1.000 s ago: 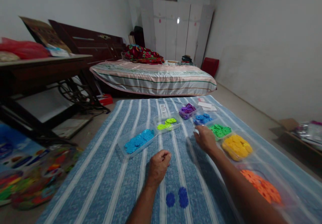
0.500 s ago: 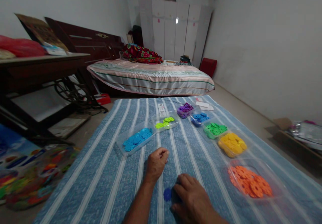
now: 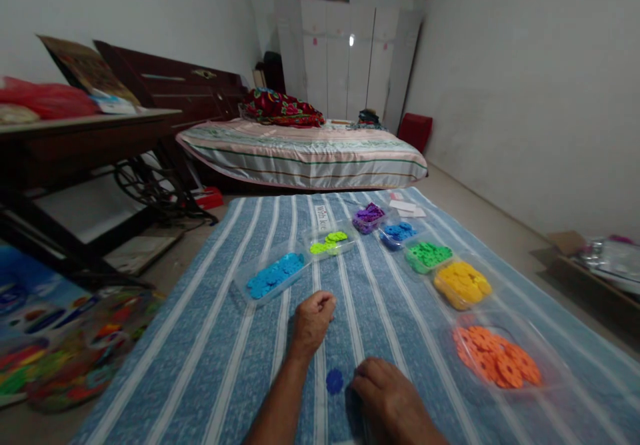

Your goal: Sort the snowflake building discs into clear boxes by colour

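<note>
My left hand [image 3: 313,318] rests on the striped cloth in a loose fist, with nothing showing in its fingers. Closer to me, my right hand [image 3: 390,395] has its fingers curled under; whatever they may hold is hidden. A dark blue notched disc [image 3: 335,381] lies flat on the cloth just left of the right fingertips, apart from them. Light blue discs [image 3: 275,275] fill part of a clear tub beyond the left hand, and yellow-green discs [image 3: 329,242] sit in the tub behind it. Orange discs [image 3: 496,357] lie in a large tub to the right.
More tubs curve along the right side with yellow discs [image 3: 463,283], green discs [image 3: 429,256], blue discs [image 3: 399,232] and purple discs [image 3: 369,217]. A printed card [image 3: 321,215] and white cards [image 3: 403,207] lie at the far end. Past the table stands a bed [image 3: 310,155].
My right hand has drawn slightly right, off the dark blue disc's edge, and its fingers are more curled. The whole disc now shows. My left hand has stayed in place.
</note>
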Demonstrator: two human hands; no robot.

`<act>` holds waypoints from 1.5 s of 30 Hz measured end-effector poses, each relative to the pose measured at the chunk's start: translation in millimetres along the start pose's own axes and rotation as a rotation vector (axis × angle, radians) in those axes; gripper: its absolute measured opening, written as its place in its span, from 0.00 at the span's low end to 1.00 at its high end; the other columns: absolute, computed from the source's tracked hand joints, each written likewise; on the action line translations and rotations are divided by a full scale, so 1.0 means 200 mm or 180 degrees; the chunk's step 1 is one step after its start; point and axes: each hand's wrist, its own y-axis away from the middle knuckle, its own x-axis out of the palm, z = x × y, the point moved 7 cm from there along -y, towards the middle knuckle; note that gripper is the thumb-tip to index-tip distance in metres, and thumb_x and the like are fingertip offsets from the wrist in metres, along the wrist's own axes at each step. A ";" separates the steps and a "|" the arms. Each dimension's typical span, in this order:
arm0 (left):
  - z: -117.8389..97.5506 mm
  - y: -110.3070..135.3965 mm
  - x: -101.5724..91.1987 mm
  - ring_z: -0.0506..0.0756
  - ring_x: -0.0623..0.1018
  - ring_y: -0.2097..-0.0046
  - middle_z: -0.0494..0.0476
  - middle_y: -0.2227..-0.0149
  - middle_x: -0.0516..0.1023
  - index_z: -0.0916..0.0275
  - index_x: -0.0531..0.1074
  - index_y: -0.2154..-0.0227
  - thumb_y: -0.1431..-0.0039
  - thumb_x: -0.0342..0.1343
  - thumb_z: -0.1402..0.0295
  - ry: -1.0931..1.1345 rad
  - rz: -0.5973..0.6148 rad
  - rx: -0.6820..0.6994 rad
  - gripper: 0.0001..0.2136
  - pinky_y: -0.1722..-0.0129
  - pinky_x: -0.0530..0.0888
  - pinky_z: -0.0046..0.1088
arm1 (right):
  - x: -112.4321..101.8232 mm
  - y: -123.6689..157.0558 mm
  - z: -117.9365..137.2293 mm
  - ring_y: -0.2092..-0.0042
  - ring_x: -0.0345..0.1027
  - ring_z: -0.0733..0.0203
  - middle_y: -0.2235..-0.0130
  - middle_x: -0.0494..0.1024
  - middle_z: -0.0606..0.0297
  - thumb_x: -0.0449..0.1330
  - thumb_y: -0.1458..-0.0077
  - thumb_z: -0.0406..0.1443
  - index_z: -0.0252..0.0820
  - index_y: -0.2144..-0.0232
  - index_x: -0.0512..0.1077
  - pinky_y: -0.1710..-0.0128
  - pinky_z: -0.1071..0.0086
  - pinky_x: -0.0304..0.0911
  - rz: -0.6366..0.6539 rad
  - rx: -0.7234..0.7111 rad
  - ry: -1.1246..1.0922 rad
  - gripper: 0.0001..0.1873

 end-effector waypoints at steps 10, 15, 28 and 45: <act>-0.01 0.00 0.00 0.50 0.74 0.77 0.48 0.78 0.73 0.60 0.73 0.75 0.52 0.53 0.60 0.0000 -0.0027 -0.0016 0.10 0.76 0.71 0.23 | -0.04 -0.01 -0.06 0.50 0.65 0.50 0.54 0.74 0.62 0.67 0.61 0.28 0.44 0.66 0.71 0.51 0.59 0.61 0.0250 0.0410 0.0078 0.17; -0.01 0.01 0.00 0.50 0.74 0.77 0.48 0.78 0.72 0.60 0.73 0.75 0.52 0.53 0.61 0.0034 -0.0013 -0.0034 0.09 0.76 0.71 0.22 | -0.07 -0.04 -0.04 0.56 0.66 0.55 0.60 0.75 0.65 0.64 0.58 0.26 0.43 0.68 0.69 0.55 0.64 0.62 0.0481 0.0417 -0.0102 0.13; -0.02 0.01 0.00 0.50 0.74 0.77 0.48 0.78 0.73 0.60 0.73 0.75 0.53 0.53 0.61 0.0041 -0.0047 -0.0024 0.09 0.76 0.71 0.23 | -0.10 -0.08 -0.07 0.58 0.68 0.58 0.62 0.76 0.63 0.60 0.50 0.29 0.42 0.69 0.71 0.58 0.68 0.60 0.1200 0.0473 -0.0311 0.04; -0.01 0.01 -0.01 0.50 0.74 0.77 0.48 0.79 0.72 0.60 0.73 0.76 0.54 0.54 0.62 0.0052 -0.0049 -0.0128 0.08 0.76 0.71 0.23 | -0.59 -1.02 -0.84 0.54 0.71 0.54 0.57 0.78 0.53 0.49 0.37 0.39 0.41 0.58 0.74 0.62 0.69 0.58 0.1241 0.1573 0.1742 0.16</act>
